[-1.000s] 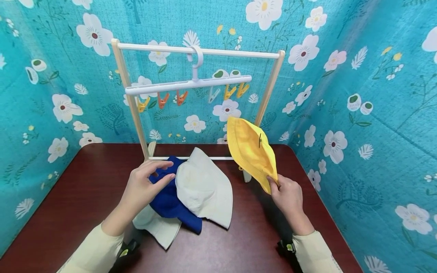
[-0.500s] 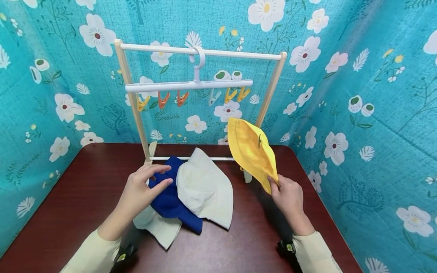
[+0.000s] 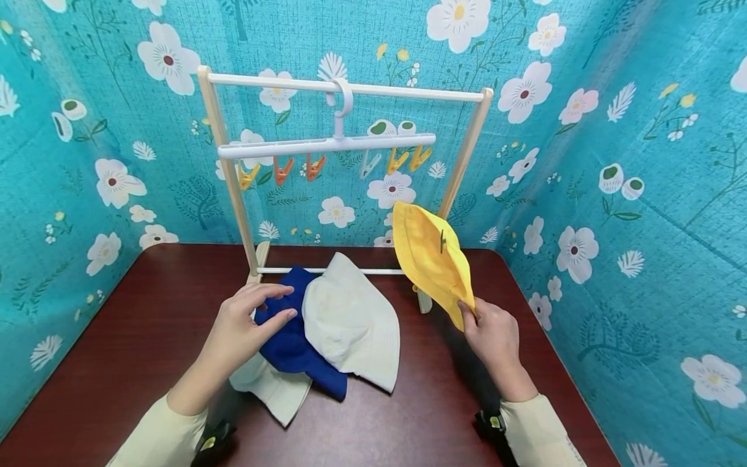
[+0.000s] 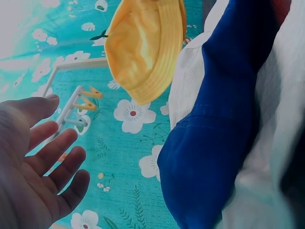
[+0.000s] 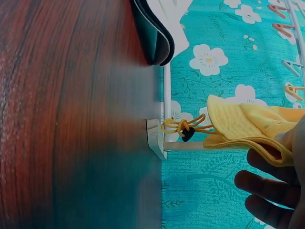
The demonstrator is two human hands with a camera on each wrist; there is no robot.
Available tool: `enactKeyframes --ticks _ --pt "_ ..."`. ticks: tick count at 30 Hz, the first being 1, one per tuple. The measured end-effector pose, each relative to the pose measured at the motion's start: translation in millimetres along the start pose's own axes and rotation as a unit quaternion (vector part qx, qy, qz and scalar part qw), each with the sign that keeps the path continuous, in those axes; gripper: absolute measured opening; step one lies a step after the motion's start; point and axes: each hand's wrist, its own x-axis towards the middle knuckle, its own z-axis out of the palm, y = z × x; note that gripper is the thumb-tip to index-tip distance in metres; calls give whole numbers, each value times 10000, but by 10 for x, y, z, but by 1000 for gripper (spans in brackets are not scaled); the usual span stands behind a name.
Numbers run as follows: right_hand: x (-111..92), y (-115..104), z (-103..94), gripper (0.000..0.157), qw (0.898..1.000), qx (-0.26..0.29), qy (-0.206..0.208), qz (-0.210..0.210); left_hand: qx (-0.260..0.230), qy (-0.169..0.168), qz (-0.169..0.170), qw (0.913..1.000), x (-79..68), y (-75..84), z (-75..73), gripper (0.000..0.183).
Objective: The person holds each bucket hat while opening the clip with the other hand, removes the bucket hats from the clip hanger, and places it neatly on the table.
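My right hand [image 3: 495, 334] pinches the brim of a yellow bucket hat [image 3: 434, 256] and holds it up off the table, its hollow side facing me in the head view. From the hat hangs a yellow cord with a black toggle [image 5: 188, 133], seen in the right wrist view. My left hand [image 3: 242, 324] hovers over the hat pile with thumb and fingers apart, nothing between them. Below it lies a blue hat [image 3: 286, 337], partly covered by a white bucket hat [image 3: 344, 318]. Another pale hat [image 3: 274, 389] sticks out underneath.
Behind the hats stands a wooden rack [image 3: 463, 155]. On its top bar hangs a white hanger [image 3: 327, 144] with several clothespins: yellow ones [image 3: 395, 160], orange ones [image 3: 283, 170] and a pale blue one [image 3: 369, 163]. A flowered turquoise curtain [image 3: 642, 259] borders the dark table [image 3: 420, 415].
My left hand has drawn back slightly down and left, then stayed put. The yellow hat stays in my right hand almost unmoved. The hanger swings slightly.
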Motion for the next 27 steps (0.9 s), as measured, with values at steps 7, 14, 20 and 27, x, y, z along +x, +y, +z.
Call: enactKeyframes --ticks 7,14,20,27 --pt "-4 36 60 25 9992 -340 -130 -189 185 -481 -193 9985 -14 10 -28 37" --pt "-14 40 99 22 9983 -456 -273 -254 170 -787 -160 9966 -13 -12 -26 35" --pt "-9 29 128 21 9972 -587 -337 -328 200 -768 -130 9968 -8 -12 -31 35" --pt "-24 3 169 20 9947 -736 -543 -465 319 -696 -83 9970 7 -24 -74 33"
